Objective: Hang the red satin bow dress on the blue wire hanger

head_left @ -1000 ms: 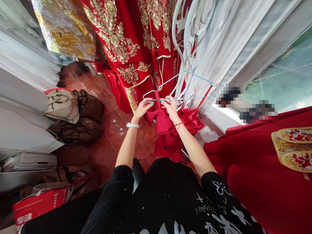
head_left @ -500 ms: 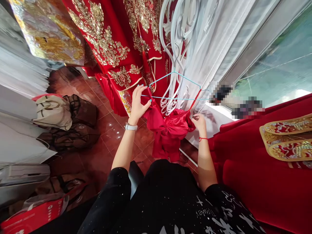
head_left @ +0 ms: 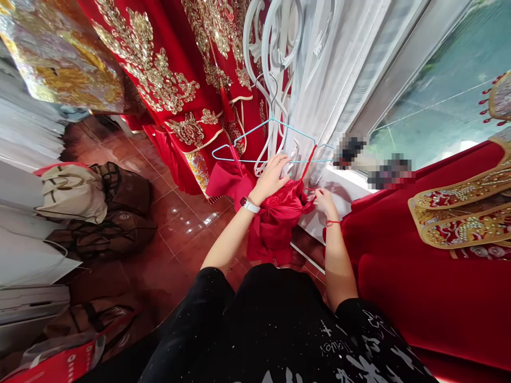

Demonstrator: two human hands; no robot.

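Note:
A red satin garment (head_left: 275, 234) with gathered folds hangs by thin straps from a light-blue wire hanger (head_left: 293, 126). The hanger's hook (head_left: 272, 88) is on a white scrollwork metal stand (head_left: 265, 42). My left hand (head_left: 272, 178), with a white-banded watch (head_left: 249, 205) at its wrist, is above the garment's middle, its fingers stretched out and thumb apart. My right hand (head_left: 325, 202) is closed at the garment's right side, pinching a thin red cord (head_left: 308, 188) between the fingertips. A red string bracelet circles that wrist.
Red gowns with gold embroidery (head_left: 146, 53) hang at the back left. Brown bags (head_left: 120, 234) and a cream bag (head_left: 74, 191) stand on the tiled floor (head_left: 179, 239) at left. To the right, red cloth (head_left: 431, 298) bears beaded gold-edged pieces (head_left: 459, 229), beside a window.
My left hand has let go of the left strap and moved right, over the garment's middle. My right hand stays at the right side, now with a thin cord showing. The view has shifted slightly.

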